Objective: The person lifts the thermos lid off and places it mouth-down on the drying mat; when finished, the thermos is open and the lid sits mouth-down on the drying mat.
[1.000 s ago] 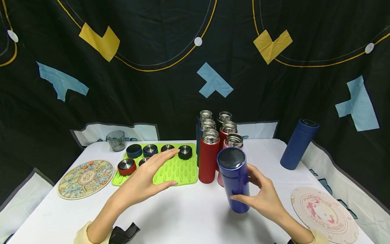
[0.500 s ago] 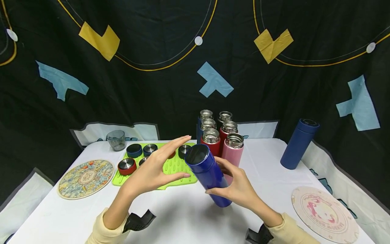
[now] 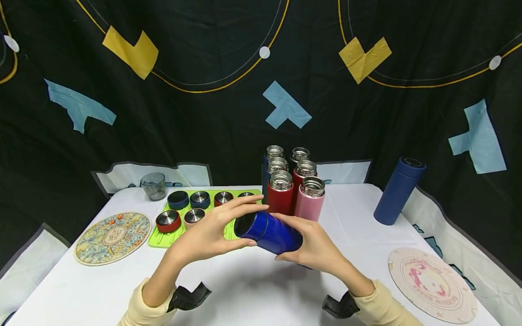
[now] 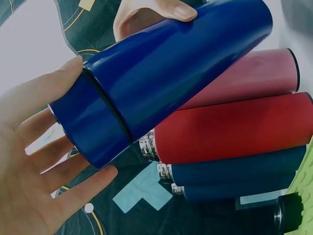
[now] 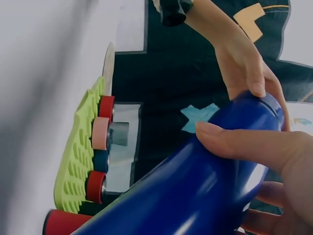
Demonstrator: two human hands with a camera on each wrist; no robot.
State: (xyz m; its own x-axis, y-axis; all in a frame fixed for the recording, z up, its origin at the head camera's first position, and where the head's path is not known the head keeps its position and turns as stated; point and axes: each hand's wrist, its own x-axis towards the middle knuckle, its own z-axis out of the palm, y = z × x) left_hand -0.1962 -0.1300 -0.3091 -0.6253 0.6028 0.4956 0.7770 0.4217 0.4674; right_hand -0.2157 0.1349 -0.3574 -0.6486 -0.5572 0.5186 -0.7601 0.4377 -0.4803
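A glossy blue thermos bottle point(image 3: 281, 235) is tilted above the white table, its dark-topped lid pointing left and toward me. My right hand point(image 3: 318, 244) grips its body, thumb on the near side in the right wrist view. My left hand point(image 3: 208, 231) is round the lid end; the left wrist view has its thumb on the lid point(image 4: 93, 125) near the seam and its fingers partly hidden behind. Behind the bottle stand several lidless thermoses, among them a red one point(image 3: 279, 194) and a pink one point(image 3: 309, 206), steel necks showing.
A green drying mat point(image 3: 161, 240) at the left holds several lids, such as a red lid point(image 3: 168, 222). A glass cup point(image 3: 154, 186) stands behind it. Round coasters lie left point(image 3: 113, 239) and right point(image 3: 432, 285). Another navy thermos point(image 3: 398, 192) with its lid on stands at the right.
My right hand has carried the blue thermos leftward and tipped it over toward my left hand. My left hand has moved right and come round the lid.
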